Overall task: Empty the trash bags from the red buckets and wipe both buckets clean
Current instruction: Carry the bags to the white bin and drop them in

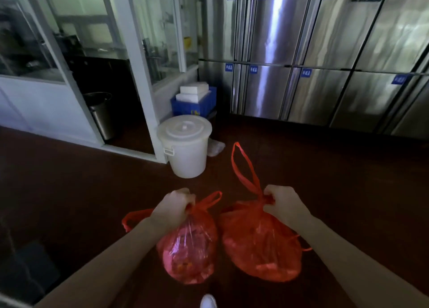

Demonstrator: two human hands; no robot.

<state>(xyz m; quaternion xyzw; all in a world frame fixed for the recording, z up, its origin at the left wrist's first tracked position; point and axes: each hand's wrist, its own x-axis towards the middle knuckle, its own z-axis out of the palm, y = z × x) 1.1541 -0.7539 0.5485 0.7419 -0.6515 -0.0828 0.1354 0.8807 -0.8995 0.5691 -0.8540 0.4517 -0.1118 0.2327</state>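
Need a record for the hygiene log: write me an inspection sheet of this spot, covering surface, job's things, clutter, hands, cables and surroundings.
Surface: dark reddish floor.
Job's things: left bag and right bag, both red and filled, hang from the hands; red buckets not in view.
Clutter: lidded white bucket by the door frame; crumpled white sheet beside it; blue crate behind, holding white boxes.
Hands: left hand grips the left bag's neck; right hand grips the right bag's neck.
Cables: nothing seen.
Surroundings: steel fridges with blue labels ahead; glass partition at left; steel bin through the doorway.
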